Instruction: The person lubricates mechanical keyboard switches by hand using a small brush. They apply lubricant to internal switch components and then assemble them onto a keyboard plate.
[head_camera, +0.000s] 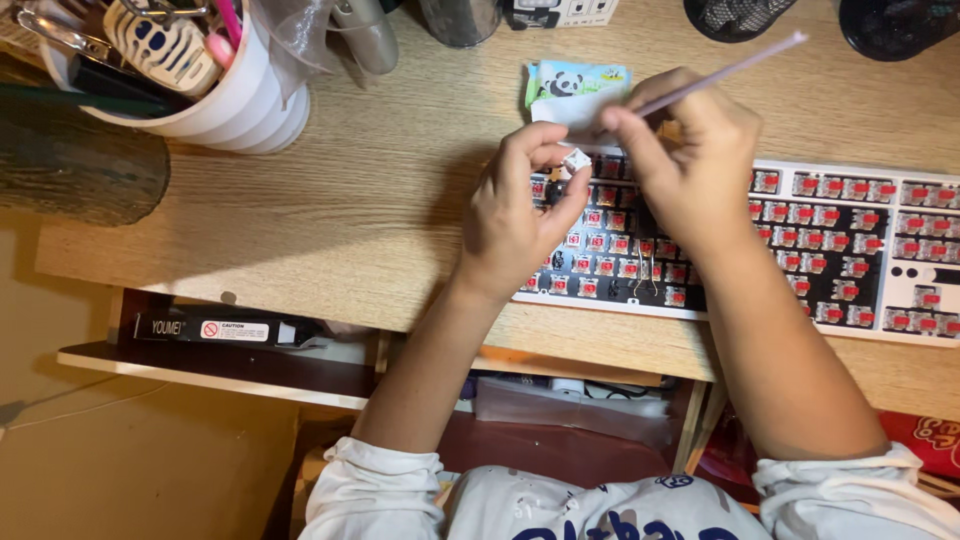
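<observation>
From my head camera: my left hand (515, 215) pinches a small white square keycap (577, 160) between thumb and fingertips, just above the keyboard (850, 250), whose keys are stripped to red switches. My right hand (690, 165) grips a thin pale stick (725, 70), angled up-right over the grained wooden desk (380, 190).

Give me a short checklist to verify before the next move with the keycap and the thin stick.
1. Left hand pinches the white keycap at the fingertips: ok.
2. Right hand has a grip on the thin stick: ok.
3. Stick tip touching the keycap: cannot tell, fingers hide it.
4. Keyboard lies flat on the desk: ok.
5. Keycap clean: cannot tell, too small.
</observation>
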